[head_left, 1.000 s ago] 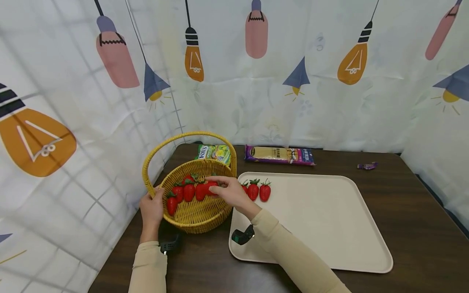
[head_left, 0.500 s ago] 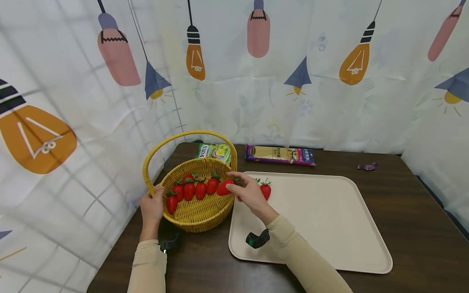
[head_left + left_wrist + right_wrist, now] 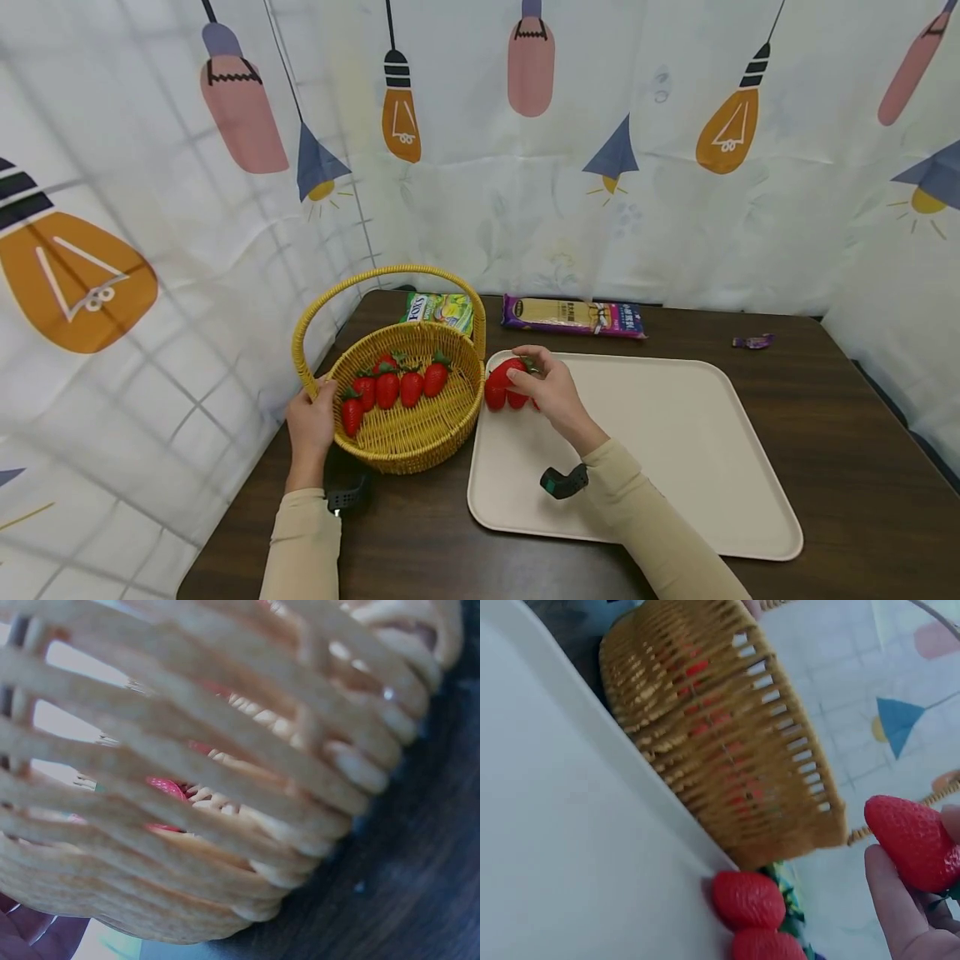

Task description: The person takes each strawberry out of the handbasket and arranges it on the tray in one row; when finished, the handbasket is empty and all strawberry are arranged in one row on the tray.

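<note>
My left hand [image 3: 311, 429] grips the side of a yellow wicker basket [image 3: 408, 442] near the foot of its handle. Several red strawberries [image 3: 411, 389] with green leaves lie inside it, at the left and back. Over the back left corner of a cream tray [image 3: 645, 458], my right hand [image 3: 557, 392] pinches one strawberry [image 3: 911, 840] between thumb and fingers. Below it, more strawberries [image 3: 495, 396] sit in a row on the tray, partly hidden by the hand. In the left wrist view the basket's weave [image 3: 187, 757] fills most of the picture, with bits of red showing through.
Behind the basket lies a green and yellow snack bag [image 3: 442, 311]. A long purple packet [image 3: 573, 317] is at the table's back edge, and a small purple wrapped sweet [image 3: 752, 341] at the back right. Patterned curtains [image 3: 480, 192] hang behind and to the left.
My right hand has moved right, from inside the basket to above the tray's back left corner, carrying a strawberry. The left hand keeps its grip on the basket.
</note>
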